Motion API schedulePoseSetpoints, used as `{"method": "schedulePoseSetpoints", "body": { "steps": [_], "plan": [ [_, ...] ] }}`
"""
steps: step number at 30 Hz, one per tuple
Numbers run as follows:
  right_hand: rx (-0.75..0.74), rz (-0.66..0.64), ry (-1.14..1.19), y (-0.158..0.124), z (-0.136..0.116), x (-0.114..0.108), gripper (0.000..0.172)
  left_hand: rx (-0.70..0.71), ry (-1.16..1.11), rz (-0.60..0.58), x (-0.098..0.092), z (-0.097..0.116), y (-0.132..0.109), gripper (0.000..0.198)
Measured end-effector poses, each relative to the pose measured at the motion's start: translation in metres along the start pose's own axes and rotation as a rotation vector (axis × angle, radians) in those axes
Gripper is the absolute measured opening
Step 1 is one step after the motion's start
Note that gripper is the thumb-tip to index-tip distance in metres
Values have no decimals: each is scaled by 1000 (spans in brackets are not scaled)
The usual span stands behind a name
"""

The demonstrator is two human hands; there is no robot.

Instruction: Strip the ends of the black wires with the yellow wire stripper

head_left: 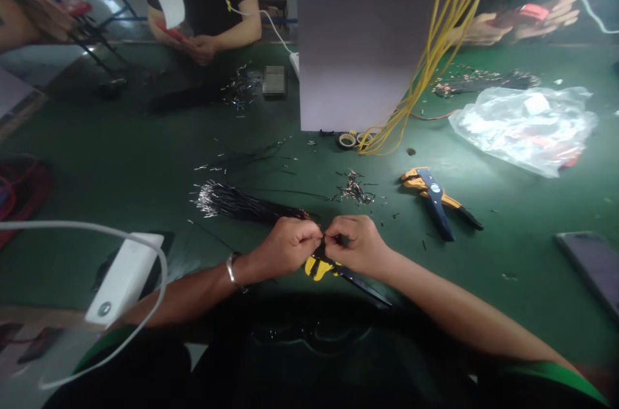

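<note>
My left hand [297, 246] and my right hand [358, 244] meet fingertip to fingertip close in front of me. Both are closed in a pinch around what looks like a thin black wire, mostly hidden by the fingers. Just beneath them lies a yellow-and-black hand tool [316, 268], its dark handle slanting to the right; its jaws are partly covered. A bundle of black wires [242, 202] with bare silvery ends stretches leftward from behind my left hand. Beyond my fingers sits a small heap of wire scraps [355, 189].
An orange-and-blue wire stripper [435, 196] rests to the right, with a phone [592, 267] farther out. Yellow cables [416, 99] hang by a grey panel [367, 35], near tape rolls [347, 140]. A plastic bag [527, 125] and a white power bank [126, 280] flank me. Co-workers sit opposite.
</note>
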State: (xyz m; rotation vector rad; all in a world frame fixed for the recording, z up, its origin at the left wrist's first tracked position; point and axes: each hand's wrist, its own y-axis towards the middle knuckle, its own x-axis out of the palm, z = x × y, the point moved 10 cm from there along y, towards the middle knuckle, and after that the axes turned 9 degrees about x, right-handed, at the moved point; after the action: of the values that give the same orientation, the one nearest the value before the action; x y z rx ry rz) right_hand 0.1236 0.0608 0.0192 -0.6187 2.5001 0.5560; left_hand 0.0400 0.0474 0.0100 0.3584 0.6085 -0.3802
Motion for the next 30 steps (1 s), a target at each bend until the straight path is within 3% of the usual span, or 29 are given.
{"method": "schedulePoseSetpoints", "body": {
  "steps": [5,30],
  "plan": [
    [-69,53,-70,-1,-7,-2,15,19,13,3,2,0,0,28],
    [90,53,30,1,6,-3,13,24,-23,-17,2,-3,0,24]
  ]
}}
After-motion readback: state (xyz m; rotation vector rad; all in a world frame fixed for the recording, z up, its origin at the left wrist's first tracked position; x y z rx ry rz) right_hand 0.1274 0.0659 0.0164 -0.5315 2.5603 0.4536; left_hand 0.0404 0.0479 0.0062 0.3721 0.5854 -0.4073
